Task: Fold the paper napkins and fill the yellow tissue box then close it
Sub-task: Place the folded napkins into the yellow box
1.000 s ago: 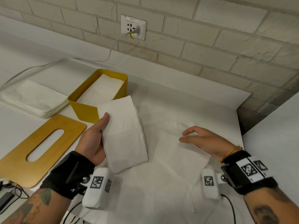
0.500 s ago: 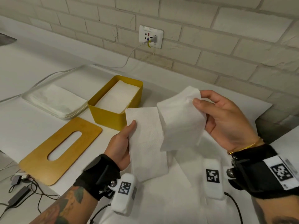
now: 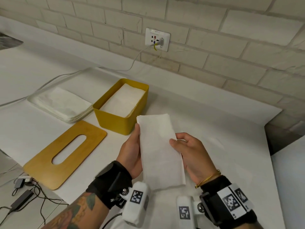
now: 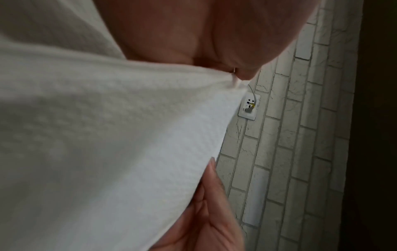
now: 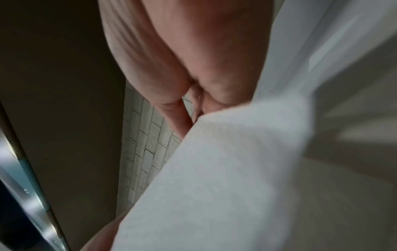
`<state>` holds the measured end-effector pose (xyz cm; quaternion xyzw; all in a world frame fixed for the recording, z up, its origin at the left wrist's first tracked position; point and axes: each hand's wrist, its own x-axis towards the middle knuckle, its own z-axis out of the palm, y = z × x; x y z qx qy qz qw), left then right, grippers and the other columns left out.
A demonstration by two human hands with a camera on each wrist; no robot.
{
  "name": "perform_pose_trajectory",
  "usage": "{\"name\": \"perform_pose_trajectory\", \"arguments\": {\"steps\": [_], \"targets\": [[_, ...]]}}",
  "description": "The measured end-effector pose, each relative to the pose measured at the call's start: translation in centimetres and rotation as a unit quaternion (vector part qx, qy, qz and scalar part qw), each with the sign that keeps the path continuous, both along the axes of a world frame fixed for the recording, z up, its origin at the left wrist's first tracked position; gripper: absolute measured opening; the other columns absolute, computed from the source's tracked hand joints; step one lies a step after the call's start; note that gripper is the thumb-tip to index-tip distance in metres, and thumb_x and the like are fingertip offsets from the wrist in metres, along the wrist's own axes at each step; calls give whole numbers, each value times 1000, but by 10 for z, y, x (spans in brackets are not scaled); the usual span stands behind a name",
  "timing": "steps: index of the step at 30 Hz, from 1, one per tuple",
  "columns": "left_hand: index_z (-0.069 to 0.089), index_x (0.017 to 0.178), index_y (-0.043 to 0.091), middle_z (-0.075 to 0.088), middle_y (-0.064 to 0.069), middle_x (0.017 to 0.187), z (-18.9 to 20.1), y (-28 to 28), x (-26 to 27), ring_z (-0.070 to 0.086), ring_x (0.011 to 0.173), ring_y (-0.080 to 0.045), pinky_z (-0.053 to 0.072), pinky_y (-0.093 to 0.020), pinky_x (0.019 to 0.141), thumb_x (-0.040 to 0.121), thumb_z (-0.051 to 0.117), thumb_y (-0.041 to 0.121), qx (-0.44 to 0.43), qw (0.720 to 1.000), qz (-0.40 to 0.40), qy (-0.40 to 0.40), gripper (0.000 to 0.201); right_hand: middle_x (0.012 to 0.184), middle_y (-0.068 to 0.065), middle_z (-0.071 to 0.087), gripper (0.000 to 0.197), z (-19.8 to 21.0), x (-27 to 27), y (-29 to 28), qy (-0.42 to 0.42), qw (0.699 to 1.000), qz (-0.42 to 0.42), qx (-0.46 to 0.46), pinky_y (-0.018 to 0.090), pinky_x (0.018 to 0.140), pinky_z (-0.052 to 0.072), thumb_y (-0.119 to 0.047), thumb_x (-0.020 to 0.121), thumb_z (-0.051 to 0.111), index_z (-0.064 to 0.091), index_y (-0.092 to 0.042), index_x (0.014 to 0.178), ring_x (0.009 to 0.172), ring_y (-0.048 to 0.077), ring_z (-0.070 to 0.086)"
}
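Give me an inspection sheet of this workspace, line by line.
Surface: white counter.
Job's things: yellow box open, napkins inside; wooden lid flat beside it; napkin stack left of the box; folded napkin held up.
Clutter: nothing seen.
Grippers: left hand and right hand each hold a long edge of the folded napkin.
Cables: white cable plugged into outlet; black cables below the counter edge.
Surroundings: brick wall.

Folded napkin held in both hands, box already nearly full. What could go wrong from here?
1. The napkin is held only by its side edges by the left hand and right hand; it may unfold in transit.
2. The yellow box looks nearly full, so the lid may not seat.
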<state>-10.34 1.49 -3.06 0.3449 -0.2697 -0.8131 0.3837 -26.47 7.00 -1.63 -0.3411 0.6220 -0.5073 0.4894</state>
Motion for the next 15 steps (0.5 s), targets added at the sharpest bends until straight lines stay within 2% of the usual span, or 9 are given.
{"name": "perform_pose_trajectory", "arguments": {"steps": [2, 4, 6, 8, 10, 13, 15], "targets": [[64, 129, 16, 72, -15, 124, 2, 1, -1, 69, 114, -30, 52, -46, 96, 101, 26, 64, -2, 1000, 0, -5, 67, 98, 7, 79, 11, -2, 1, -1, 11, 1000, -3, 2, 41, 88, 57, -10, 98, 63, 69, -8, 107, 95, 26, 75], [63, 131, 14, 71, -16, 124, 4, 1, 0, 69, 115, -30, 51, -47, 98, 100, 32, 63, -3, 1000, -7, -15, 65, 98, 7, 79, 11, -3, 0, -2, 19, 1000, -4, 5, 41, 88, 57, -11, 98, 63, 69, -8, 107, 95, 25, 75], [62, 132, 10, 71, -16, 124, 5, 1, 0, 69, 115, -31, 51, -48, 100, 101, 44, 53, -3, 999, -16, -27, 56, 98, 6, 79, 12, -3, 0, -3, 20, 1000, -1, 10, 41, 89, 58, -11, 98, 63, 69, -8, 108, 95, 24, 75], [62, 130, 9, 73, -16, 120, 4, 1, 0, 71, 110, -31, 55, -45, 93, 103, 49, 40, -6, 999, -17, -40, 44, 98, 5, 79, 12, -3, 2, -2, 16, 1000, 2, 12, 41, 89, 58, -12, 98, 64, 69, -8, 108, 95, 24, 75], [62, 130, 9, 74, -15, 118, 3, 0, 1, 72, 108, -30, 56, -45, 90, 103, 50, 35, -13, 999, -15, -48, 39, 99, 5, 79, 14, -3, 4, 1, 1, 1000, 6, 11, 41, 88, 58, -11, 95, 68, 68, -8, 108, 95, 23, 75], [63, 130, 10, 74, -14, 118, 1, -5, 7, 70, 111, -33, 54, -50, 96, 101, 54, 36, -9, 998, 20, -53, 39, 98, 4, 79, 23, -8, 7, 12, 10, 999, 41, 27, 39, 86, 59, -10, 87, 76, 67, -9, 108, 94, 22, 76], [63, 130, 10, 73, -14, 120, -1, -11, 15, 69, 114, -33, 51, -51, 101, 100, 57, 37, -9, 997, 45, -61, 41, 92, 7, 79, 23, -11, 7, 24, 17, 995, 83, 56, 36, 77, 59, -6, 87, 76, 64, -6, 107, 90, 25, 76]]}}
